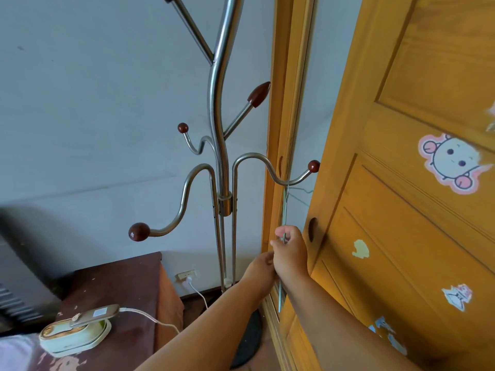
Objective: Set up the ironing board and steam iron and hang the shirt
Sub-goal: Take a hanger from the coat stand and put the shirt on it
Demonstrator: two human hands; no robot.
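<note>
A thin wire hanger (285,207), seen edge-on, hangs from the lower right hook of a chrome coat rack (220,145) with brown knobs. My right hand (290,253) is closed around the hanger's lower part, beside the door edge. My left hand (260,265) sits just behind and left of it, its fingers hidden by the right hand. A cream and gold steam iron (76,330) rests on a dark wooden cabinet (126,285) at lower left, with its white cord (198,291) plugged in at the wall socket (185,275). No shirt or ironing board shows.
An orange wooden door (401,183) with cartoon stickers fills the right side, close to the rack's hook. The rack's dark round base (249,341) stands on the floor between cabinet and door. A pale cloth (14,349) shows in the bottom left corner.
</note>
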